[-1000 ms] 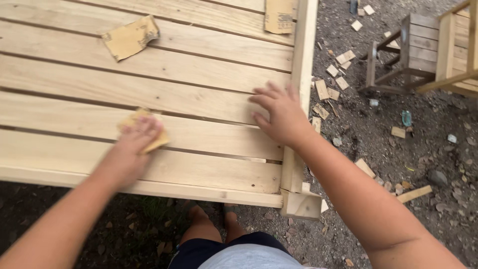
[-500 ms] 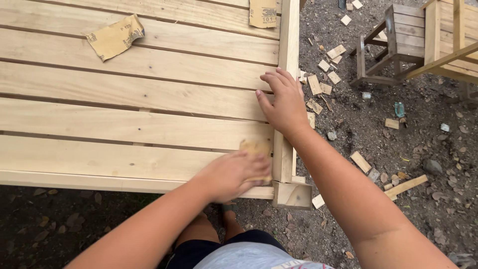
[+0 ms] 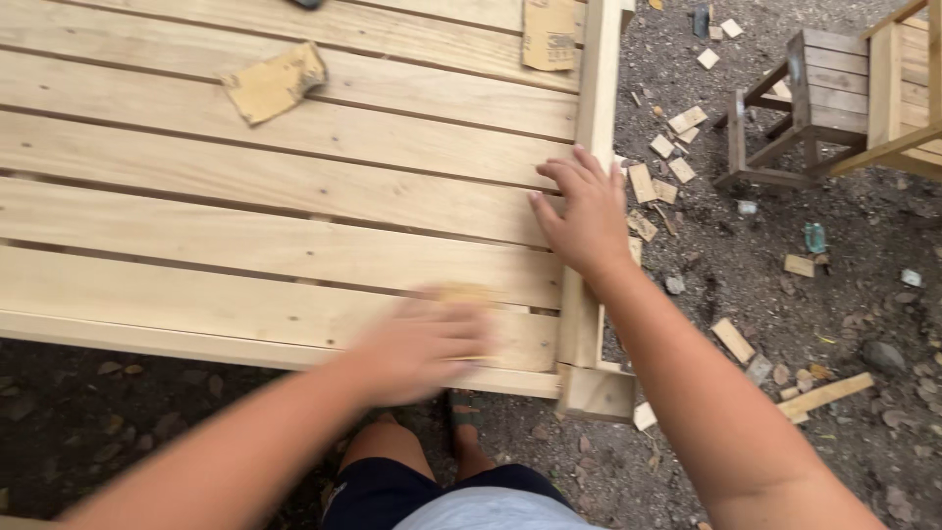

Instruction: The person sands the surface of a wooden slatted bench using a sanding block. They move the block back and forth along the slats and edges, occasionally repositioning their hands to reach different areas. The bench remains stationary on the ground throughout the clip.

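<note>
Slid rightward along the near plank point(image 3: 294, 314) since a second ago: left hand point(image 3: 417, 344), motion-blurred, pressed flat over a tan sandpaper sheet point(image 3: 461, 294) close to the slatted frame's right corner post point(image 3: 581, 324). Braced against that post's inner edge, fingers spread open: right hand point(image 3: 584, 216). Lying unused on farther planks: two more sandpaper pieces point(image 3: 270, 83); scattered beyond the post, wood offcuts point(image 3: 677, 147) and a small stool point(image 3: 795, 108).

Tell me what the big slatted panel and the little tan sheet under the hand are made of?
The slatted panel looks like pale, unpainted wood: grain lines run along each board, with no shine. The tan sheet under the left hand is blurred; it is probably sandpaper, like the creased tan piece lying on the boards. The right hand rests flat at the panel's edge.
</note>
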{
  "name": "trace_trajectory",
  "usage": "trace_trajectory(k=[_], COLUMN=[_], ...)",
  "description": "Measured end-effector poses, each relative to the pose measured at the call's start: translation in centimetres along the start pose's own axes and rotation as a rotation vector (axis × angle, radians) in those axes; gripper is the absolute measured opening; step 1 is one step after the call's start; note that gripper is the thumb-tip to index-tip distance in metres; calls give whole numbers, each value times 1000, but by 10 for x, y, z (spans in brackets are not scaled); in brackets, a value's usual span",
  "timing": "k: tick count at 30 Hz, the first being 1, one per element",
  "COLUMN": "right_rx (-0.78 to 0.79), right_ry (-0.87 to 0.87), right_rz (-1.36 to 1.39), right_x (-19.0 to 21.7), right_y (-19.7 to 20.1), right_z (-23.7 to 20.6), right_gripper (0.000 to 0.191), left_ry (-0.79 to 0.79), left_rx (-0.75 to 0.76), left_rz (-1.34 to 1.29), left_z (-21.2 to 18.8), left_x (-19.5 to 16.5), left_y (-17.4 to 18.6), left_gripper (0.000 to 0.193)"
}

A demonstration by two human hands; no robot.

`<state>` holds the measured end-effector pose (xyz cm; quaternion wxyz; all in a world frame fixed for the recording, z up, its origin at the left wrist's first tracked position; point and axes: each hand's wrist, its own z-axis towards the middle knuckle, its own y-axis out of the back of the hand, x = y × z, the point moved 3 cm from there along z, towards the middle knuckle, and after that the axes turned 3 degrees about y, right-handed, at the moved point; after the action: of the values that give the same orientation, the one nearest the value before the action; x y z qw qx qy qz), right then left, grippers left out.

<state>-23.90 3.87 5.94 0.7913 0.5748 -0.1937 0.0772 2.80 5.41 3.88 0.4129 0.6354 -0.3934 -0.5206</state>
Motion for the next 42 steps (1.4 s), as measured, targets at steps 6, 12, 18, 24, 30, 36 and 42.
trace_trajectory(k=[6,12,18,24,30,36,42], right_rx=[67,179,283,146,-107,-47,70], right_ry=[-131,-309,-339,-386,-416,-459,-434], right_rz=[-85,190,121,54,326,156,-181], right_x=[9,57,142,175,167,171,177], right_y=[-18,-80,-150,-162,-147,-150,-149], right_z=[-5,-3,0,-7,-18,-14,0], right_gripper=[42,62,80,75,59,57,64], left_ry=[58,139,704,877,401,188,967], left_rx=[86,79,121,112,161,155,-116], left_rz=[-207,-139,-111,-42,-135,18,-362], left_z=[84,5,-214,-321,-195,-89,-241], left_x=[-28,43,215,290,202,150,320], left_y=[-15,29,73,102,60,38,63], left_gripper=[55,53,38,63,58,57,56])
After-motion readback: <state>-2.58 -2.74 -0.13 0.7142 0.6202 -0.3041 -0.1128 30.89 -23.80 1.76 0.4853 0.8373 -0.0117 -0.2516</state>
